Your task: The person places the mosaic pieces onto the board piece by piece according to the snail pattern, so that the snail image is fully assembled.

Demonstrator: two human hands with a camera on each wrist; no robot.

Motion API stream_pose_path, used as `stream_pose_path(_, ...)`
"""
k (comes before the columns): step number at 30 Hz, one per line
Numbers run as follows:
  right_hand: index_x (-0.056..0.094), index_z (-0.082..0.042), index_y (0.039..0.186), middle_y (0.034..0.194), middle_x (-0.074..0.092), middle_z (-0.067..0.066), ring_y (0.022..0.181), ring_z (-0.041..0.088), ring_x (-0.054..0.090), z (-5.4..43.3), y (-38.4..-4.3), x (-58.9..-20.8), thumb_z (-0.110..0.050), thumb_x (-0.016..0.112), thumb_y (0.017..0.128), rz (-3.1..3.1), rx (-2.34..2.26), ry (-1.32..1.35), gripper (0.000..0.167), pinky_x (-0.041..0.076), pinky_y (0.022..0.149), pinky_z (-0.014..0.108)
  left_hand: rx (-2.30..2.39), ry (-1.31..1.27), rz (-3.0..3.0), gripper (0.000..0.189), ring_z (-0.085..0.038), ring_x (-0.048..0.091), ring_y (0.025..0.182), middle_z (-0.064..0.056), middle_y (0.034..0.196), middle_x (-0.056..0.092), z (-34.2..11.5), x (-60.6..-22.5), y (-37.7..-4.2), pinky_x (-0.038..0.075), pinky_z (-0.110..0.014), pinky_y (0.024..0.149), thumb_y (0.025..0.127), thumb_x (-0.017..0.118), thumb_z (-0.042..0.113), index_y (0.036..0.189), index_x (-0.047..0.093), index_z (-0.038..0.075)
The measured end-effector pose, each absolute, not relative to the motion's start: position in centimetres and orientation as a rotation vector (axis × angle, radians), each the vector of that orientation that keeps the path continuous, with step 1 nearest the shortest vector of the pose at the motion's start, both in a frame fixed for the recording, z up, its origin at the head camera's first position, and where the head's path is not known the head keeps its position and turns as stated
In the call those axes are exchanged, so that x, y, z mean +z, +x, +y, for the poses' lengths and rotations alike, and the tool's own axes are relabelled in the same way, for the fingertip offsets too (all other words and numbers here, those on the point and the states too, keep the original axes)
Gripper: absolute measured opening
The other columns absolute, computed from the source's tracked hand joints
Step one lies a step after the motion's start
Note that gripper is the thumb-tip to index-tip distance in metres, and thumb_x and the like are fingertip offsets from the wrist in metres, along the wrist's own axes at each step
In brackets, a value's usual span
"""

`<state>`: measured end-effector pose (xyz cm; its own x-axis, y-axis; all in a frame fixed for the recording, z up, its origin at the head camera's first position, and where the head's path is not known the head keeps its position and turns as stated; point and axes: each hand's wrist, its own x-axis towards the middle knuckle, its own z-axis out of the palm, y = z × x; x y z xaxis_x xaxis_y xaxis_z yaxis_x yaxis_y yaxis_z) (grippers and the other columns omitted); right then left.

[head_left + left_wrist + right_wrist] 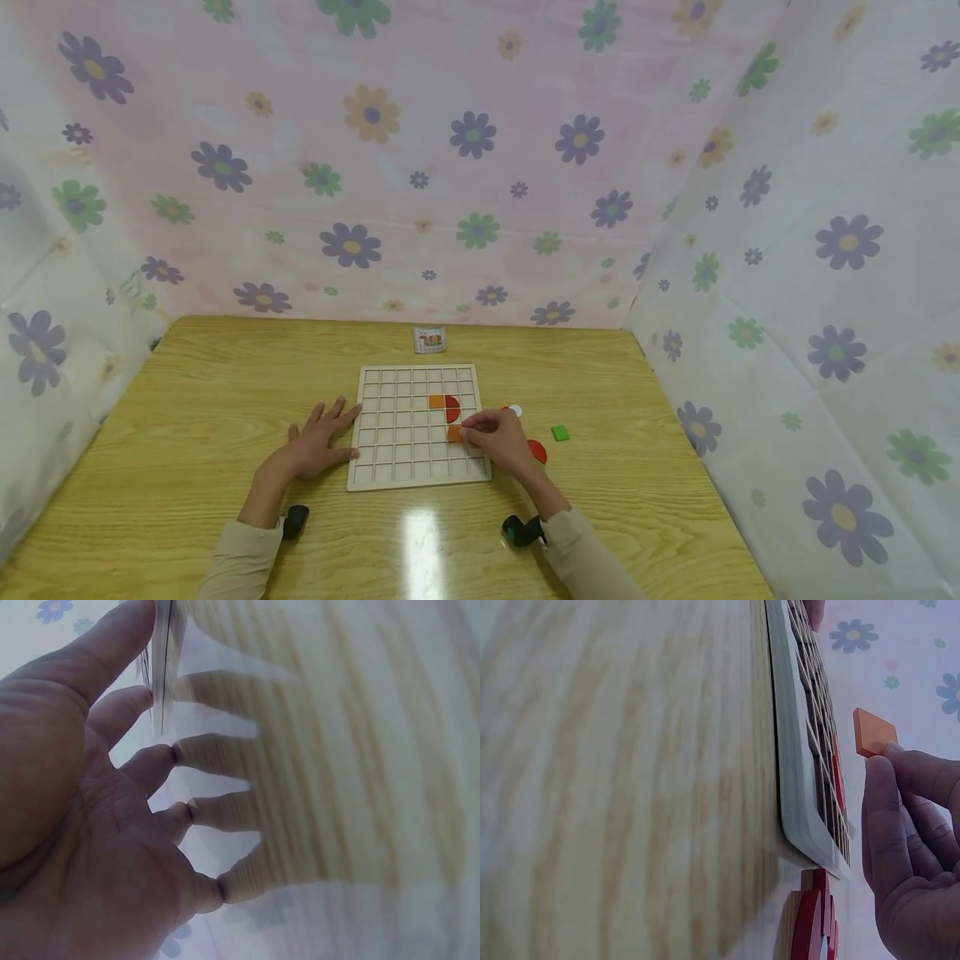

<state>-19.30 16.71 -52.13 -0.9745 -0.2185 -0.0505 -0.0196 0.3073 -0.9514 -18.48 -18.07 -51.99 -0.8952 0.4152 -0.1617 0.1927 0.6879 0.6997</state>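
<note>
My right hand (498, 439) pinches an orange square tile (873, 733) between thumb and fingertips, held just above the right part of a wooden grid board (397, 433). Set in the grid are another orange square tile (437, 402) and, against its right side, a red half-round piece (452, 408). My left hand (315, 443) lies on the table with fingers spread, its fingertips and thumb at the board's left edge. In the left wrist view the palm of the left hand (112, 825) shows, with nothing in it.
Right of the board lie a green square tile (560, 433), a red rounded piece (537, 452) and a white round piece (515, 411), partly near the right hand. A small printed picture card (430, 340) lies behind the board. Flowered curtains (450, 167) stand around the wooden table (247, 367).
</note>
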Motion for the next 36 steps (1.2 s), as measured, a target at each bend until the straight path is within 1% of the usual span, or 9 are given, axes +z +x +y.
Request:
stream_pose_path(5, 0.075, 0.005, 0.100, 0.096, 0.076, 0.020, 0.084, 0.030, 0.073, 16.0, -19.8, -52.1, -0.008, 0.074, 0.093, 2.412, -1.728, -0.234, 0.015, 0.062, 0.074, 0.036, 1.025, 0.483, 2.597, 0.079, -0.062, -0.002, 0.147, -0.033, 0.164, 0.011, -18.2, -52.1, -18.4, -0.003, -0.088, 0.100, 0.096, 0.071, 0.032, 0.158, 0.033, 0.003)
stream_pose_path(10, 0.073, 0.010, 0.101, 0.096, 0.074, 0.027, 0.086, 0.044, 0.071, 15.7, -20.7, -52.0, -0.004, 0.071, 0.094, 2.443, -1.684, -0.264, 0.015, 0.061, 0.075, 0.047, 1.042, 0.488, 2.588, 0.079, -0.061, -0.004, 0.147, -0.033, 0.165, 0.010, -18.2, -52.1, -18.4, -0.005, -0.088, 0.100, 0.096, 0.071, 0.032, 0.158, 0.033, 0.003)
stream_pose_path(12, 0.073, 0.011, 0.101, 0.097, 0.073, 0.029, 0.087, 0.045, 0.070, 15.6, -21.0, -52.1, -0.003, 0.070, 0.095, 2.451, -1.659, -0.280, 0.015, 0.060, 0.074, 0.046, 1.044, 0.487, 2.584, 0.078, -0.061, -0.004, 0.148, -0.032, 0.165, 0.010, -18.1, -52.2, -18.4, -0.005, -0.087, 0.101, 0.096, 0.071, 0.031, 0.158, 0.033, 0.003)
stream_pose_path(14, 0.072, 0.011, 0.101, 0.097, 0.072, 0.028, 0.087, 0.042, 0.070, 15.4, -21.2, -52.0, -0.003, 0.070, 0.095, 2.465, -1.643, -0.293, 0.016, 0.060, 0.073, 0.040, 1.041, 0.483, 2.586, 0.078, -0.061, -0.004, 0.148, -0.032, 0.165, 0.010, -18.1, -52.2, -18.4, -0.005, -0.087, 0.101, 0.096, 0.071, 0.031, 0.158, 0.033, 0.003)
stream_pose_path(17, 0.074, 0.007, 0.100, 0.096, 0.074, 0.023, 0.085, 0.031, 0.070, 15.0, -21.6, -52.0, -0.007, 0.072, 0.095, 2.511, -1.624, -0.302, 0.015, 0.056, 0.070, 0.027, 1.039, 0.482, 2.593, 0.079, -0.061, -0.003, 0.148, -0.032, 0.165, 0.011, -18.1, -52.3, -18.4, -0.005, -0.087, 0.101, 0.096, 0.072, 0.031, 0.158, 0.033, 0.003)
stream_pose_path(20, 0.075, 0.003, 0.096, 0.092, 0.075, 0.018, 0.081, 0.023, 0.070, 14.5, -21.9, -51.9, -0.009, 0.074, 0.093, 2.537, -1.622, -0.302, 0.012, 0.052, 0.067, 0.022, 1.034, 0.481, 2.598, 0.079, -0.061, -0.002, 0.148, -0.032, 0.165, 0.011, -18.1, -52.3, -18.4, -0.004, -0.088, 0.100, 0.096, 0.072, 0.031, 0.158, 0.033, 0.003)
stream_pose_path(27, 0.077, 0.001, 0.093, 0.087, 0.076, 0.013, 0.073, 0.014, 0.069, 13.9, -22.8, -52.2, -0.008, 0.074, 0.093, 2.553, -1.573, -0.309, 0.010, 0.054, 0.065, 0.023, 1.018, 0.481, 2.605, 0.078, -0.061, -0.002, 0.148, -0.032, 0.165, 0.012, -18.0, -52.1, -18.3, -0.003, -0.088, 0.100, 0.096, 0.071, 0.031, 0.158, 0.033, 0.002)
stream_pose_path(32, 0.076, 0.003, 0.094, 0.085, 0.075, 0.016, 0.070, 0.019, 0.070, 13.7, -23.3, -52.4, -0.007, 0.072, 0.095, 2.558, -1.542, -0.332, 0.010, 0.057, 0.063, 0.026, 1.015, 0.473, 2.598, 0.078, -0.060, -0.003, 0.148, -0.032, 0.165, 0.010, -17.9, -51.7, -18.2, -0.004, -0.087, 0.101, 0.096, 0.071, 0.031, 0.158, 0.032, 0.002)
stream_pose_path(36, 0.075, 0.003, 0.093, 0.084, 0.075, 0.016, 0.068, 0.022, 0.070, 13.6, -23.6, -52.4, -0.007, 0.073, 0.094, 2.582, -1.512, -0.347, 0.010, 0.057, 0.062, 0.026, 1.013, 0.475, 2.601, 0.078, -0.060, -0.002, 0.148, -0.032, 0.165, 0.010, -18.0, -51.6, -18.2, -0.004, -0.087, 0.101, 0.097, 0.070, 0.030, 0.158, 0.032, 0.002)
